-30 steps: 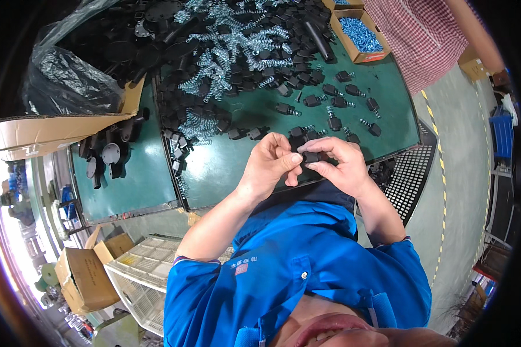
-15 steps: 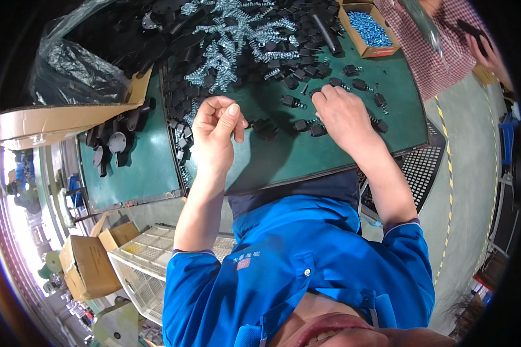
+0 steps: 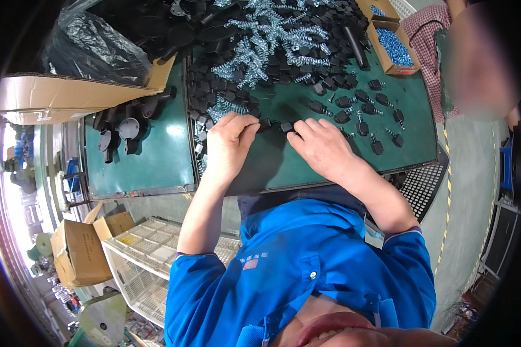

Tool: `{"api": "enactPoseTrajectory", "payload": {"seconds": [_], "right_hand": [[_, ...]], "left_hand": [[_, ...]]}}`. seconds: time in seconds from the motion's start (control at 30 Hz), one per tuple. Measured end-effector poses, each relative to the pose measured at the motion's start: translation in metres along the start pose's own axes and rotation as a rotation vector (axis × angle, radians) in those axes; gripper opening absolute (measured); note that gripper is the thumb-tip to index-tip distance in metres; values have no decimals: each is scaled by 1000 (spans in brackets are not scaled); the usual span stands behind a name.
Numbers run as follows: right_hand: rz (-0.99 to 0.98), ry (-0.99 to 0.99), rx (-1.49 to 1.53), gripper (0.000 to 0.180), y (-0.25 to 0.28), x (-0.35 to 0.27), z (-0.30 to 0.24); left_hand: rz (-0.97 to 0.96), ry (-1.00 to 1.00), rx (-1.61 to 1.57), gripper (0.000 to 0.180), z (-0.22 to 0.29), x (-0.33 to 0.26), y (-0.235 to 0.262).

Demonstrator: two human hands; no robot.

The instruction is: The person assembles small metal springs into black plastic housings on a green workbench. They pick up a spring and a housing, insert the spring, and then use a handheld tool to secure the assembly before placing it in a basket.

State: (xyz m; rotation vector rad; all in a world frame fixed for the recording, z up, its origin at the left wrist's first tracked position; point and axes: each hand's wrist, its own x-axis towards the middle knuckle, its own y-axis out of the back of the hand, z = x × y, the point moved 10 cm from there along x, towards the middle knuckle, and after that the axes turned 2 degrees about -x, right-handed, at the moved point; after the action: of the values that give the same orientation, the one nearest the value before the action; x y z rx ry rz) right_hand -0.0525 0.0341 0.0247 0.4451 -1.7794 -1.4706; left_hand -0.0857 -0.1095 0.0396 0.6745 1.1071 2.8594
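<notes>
Wearer: a person in a blue shirt [image 3: 307,272] filled the lower part of the view, both bare forearms reaching up toward 12 o'clock onto a green table [image 3: 150,156].
Left hand [image 3: 230,144]: it lay knuckles-up on the table, fingers curled in. Whether anything sat inside the curl could not be told. Its fingertips [image 3: 250,124] came right beside a small black plastic part [image 3: 265,123] at the hand's 2 o'clock.
Right hand [image 3: 324,147]: it lay flat-backed on the table, fingers bent down at the tips. What, if anything, was pinched under them could not be told.
Second black part [image 3: 286,126]: it sat in the gap between the two hands, at the right hand's 10 o'clock, just off its fingertips.
Finished-looking pieces [image 3: 362,113]: scattered black parts, some with short metal pins, lay at the right hand's 1 to 2 o'clock, near but apart.
Springs [image 3: 255,55]: a tangled silvery heap lay farther off at 12 o'clock, mixed into a pile of black parts [image 3: 214,87].
Box [image 3: 395,49]: a cardboard box of small blue pieces stood well away at 1 o'clock.
Far left: larger black round parts [image 3: 124,124] lay at 10 o'clock, below a big cardboard carton [image 3: 69,95] holding a black plastic bag [image 3: 92,46].
</notes>
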Motion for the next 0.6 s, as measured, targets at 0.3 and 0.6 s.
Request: {"api": "enactPoseTrajectory", "payload": {"seconds": [0.3,0.6], "right_hand": [[128,-68,146,10,17,-4,4],[317,-579,1057,27,21,-50,80]], "left_hand": [[-122,-467,555,12,7,81,-56],[-16,328,-467,7,-75,96,-35]]}}
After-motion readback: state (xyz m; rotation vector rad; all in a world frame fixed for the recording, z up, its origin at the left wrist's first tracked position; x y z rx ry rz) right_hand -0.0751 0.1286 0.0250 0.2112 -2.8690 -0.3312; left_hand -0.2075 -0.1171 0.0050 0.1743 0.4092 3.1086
